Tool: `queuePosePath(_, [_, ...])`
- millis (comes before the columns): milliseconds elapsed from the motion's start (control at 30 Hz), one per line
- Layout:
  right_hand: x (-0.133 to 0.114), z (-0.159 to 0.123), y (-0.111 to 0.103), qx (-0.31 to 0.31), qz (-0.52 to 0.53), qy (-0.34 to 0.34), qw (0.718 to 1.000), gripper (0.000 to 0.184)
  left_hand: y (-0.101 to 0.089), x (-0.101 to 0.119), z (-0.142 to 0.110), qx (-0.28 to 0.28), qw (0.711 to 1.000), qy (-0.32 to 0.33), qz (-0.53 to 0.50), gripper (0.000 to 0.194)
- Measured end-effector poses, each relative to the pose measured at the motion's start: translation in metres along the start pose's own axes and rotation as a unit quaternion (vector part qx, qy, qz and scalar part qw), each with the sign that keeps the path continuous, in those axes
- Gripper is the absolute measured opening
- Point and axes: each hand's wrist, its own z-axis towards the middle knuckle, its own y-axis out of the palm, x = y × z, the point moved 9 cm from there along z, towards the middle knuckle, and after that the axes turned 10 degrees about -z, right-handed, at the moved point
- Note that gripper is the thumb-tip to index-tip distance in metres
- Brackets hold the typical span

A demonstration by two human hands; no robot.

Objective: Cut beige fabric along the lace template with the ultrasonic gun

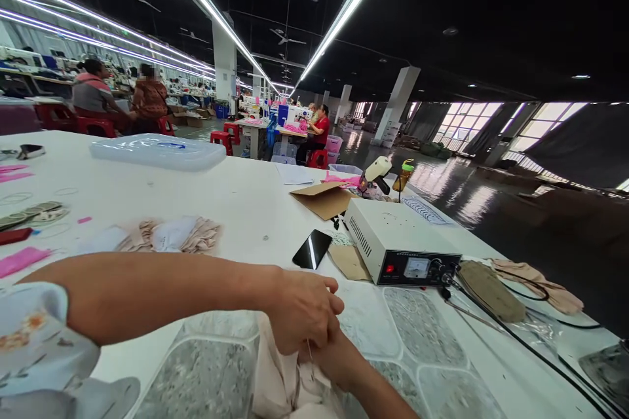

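Observation:
My left hand (pixel 301 311) reaches in from the left across the white table (pixel 246 196), its fingers curled in a pinch on a piece of beige fabric (pixel 278 383) at the bottom edge. A thin strap or thread hangs from the pinch. My right hand (pixel 339 360) comes up from below and lies right under the left hand. Its wrist and forearm show, but its fingers are hidden behind the left hand and the fabric.
A white control box with a meter (pixel 400 245) stands to the right, beside a black phone (pixel 312 249) and cardboard (pixel 324 200). Clear trays with grey pads (pixel 422 330) lie under my hands. Beige cups (pixel 170 236) and a clear lidded box (pixel 157 152) lie further back. Seated people (pixel 147 99) work behind.

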Motion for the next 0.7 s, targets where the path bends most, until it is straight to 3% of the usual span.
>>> queuePosePath(167, [0.012, -0.009, 0.003, -0.030, 0.011, 0.041, 0.999, 0.015, -0.020, -0.015, -0.017, 0.027, 0.998, -0.054, -0.002, 0.021])
queuePosePath(300, [0.015, -0.018, -0.010, 0.012, 0.031, 0.034, 0.999, 0.023, -0.029, -0.027, -0.034, 0.044, 0.993, -0.107, -0.018, 0.020])
queuePosePath(500, [0.021, -0.023, -0.023, 0.063, 0.047, 0.012, 0.997, 0.022, -0.024, -0.027, -0.047, 0.098, 0.983, -0.151, -0.038, 0.022])
queuePosePath(700, [0.022, -0.018, -0.026, 0.048, 0.031, -0.007, 0.998, 0.006, -0.014, -0.035, -0.058, 0.160, 0.963, -0.188, -0.105, 0.027])
